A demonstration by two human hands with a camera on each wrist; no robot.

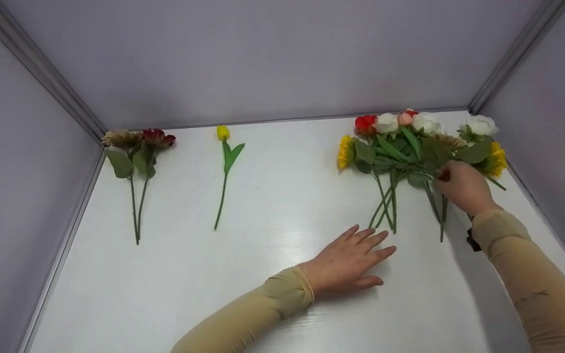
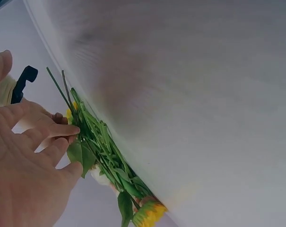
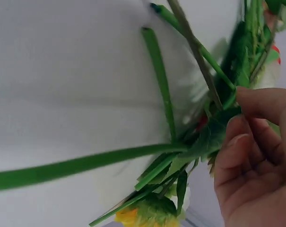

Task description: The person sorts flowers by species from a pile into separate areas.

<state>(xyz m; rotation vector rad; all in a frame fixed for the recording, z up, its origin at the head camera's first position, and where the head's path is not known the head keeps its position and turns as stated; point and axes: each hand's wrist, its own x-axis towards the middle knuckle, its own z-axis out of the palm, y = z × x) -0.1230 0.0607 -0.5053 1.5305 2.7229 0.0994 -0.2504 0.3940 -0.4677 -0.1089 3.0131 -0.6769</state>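
Note:
My right hand [image 1: 464,186], fingers curled, is at the right side of a heap of artificial flowers. In the right wrist view its thumb and forefinger pinch a dark green leaf [image 3: 211,135] among the stems. A brownish stem [image 3: 197,52] and a green stem [image 3: 159,80] stick out beside the fingertips. The heap has white flowers [image 1: 481,125], a red flower [image 1: 365,125], a peach bud [image 1: 405,118] and yellow sunflowers [image 1: 345,152]. Below the bundled stems [image 1: 385,206], my left hand [image 1: 348,260] is spread with straight fingers, holding nothing.
One yellow tulip [image 1: 223,133] lies alone left of centre on the white table [image 1: 263,255]. Farther left lie a beige flower [image 1: 121,138] and a dark red flower [image 1: 157,138], their stems crossing. Grey walls [image 1: 282,59] enclose the back and both sides.

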